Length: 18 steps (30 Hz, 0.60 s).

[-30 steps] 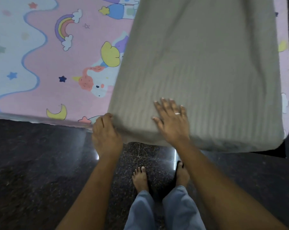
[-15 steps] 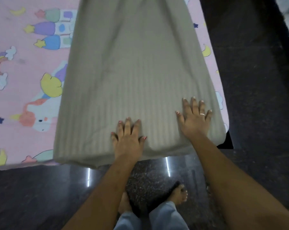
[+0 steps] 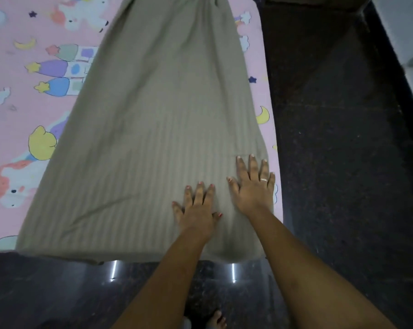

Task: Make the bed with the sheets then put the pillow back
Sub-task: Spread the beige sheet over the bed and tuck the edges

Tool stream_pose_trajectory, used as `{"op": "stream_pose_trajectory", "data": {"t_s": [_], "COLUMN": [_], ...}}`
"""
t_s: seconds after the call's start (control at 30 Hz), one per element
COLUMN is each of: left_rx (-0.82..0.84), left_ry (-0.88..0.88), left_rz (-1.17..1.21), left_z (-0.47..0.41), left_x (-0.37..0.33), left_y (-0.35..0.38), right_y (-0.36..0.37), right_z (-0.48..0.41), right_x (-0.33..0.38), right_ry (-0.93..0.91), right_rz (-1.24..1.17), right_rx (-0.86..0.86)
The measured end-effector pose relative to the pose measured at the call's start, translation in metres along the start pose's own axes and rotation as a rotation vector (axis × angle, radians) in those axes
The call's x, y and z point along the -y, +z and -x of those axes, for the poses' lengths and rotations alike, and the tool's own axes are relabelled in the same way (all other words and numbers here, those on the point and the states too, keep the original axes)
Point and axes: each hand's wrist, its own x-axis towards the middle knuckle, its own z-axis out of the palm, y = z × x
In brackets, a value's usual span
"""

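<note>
Grey ribbed folded sheet (image 3: 153, 138) covers the pink cartoon-print bed's (image 3: 22, 103) near right corner; both hands, left hand (image 3: 197, 207) and right hand (image 3: 254, 186), press it flat-fingered, holding nothing, above dark speckled floor (image 3: 343, 162).

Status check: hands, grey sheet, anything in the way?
Left hand and right hand flat on grey sheet, fingers spread. Sheet lies over pink printed bedsheet. Nothing seen on top.
</note>
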Motion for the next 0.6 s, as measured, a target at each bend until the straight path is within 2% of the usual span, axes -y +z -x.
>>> {"op": "stream_pose_trajectory", "data": {"t_s": [0.1,0.2,0.3,0.37,0.43,0.6], "left_rx": [0.003,0.015,-0.016,-0.035,-0.066,-0.170], "left_ry": [-0.019,-0.021,-0.022,-0.041,-0.077,-0.184], "left_rz": [0.019,0.057,0.098,0.151,0.201,0.380], "left_z": [-0.007,-0.023,-0.052,-0.071,-0.090,-0.122], "left_x": [-0.009,-0.016,-0.027,-0.040,-0.054,-0.083], "left_y": [0.000,-0.005,-0.015,-0.026,-0.037,-0.055], "right_y": [-0.009,-0.023,-0.042,-0.058,-0.071,-0.086], "right_z": [-0.035,-0.075,-0.119,-0.149,-0.177,-0.233], "right_x": [-0.003,0.001,0.005,0.006,0.010,0.014], "right_ry": [0.011,0.053,0.096,0.084,0.083,0.247], "right_rz": [-0.057,-0.176,-0.495,-0.752,-0.993,-1.421], "right_rx": [-0.029,-0.152,-0.191,-0.128,0.019,0.351]}}
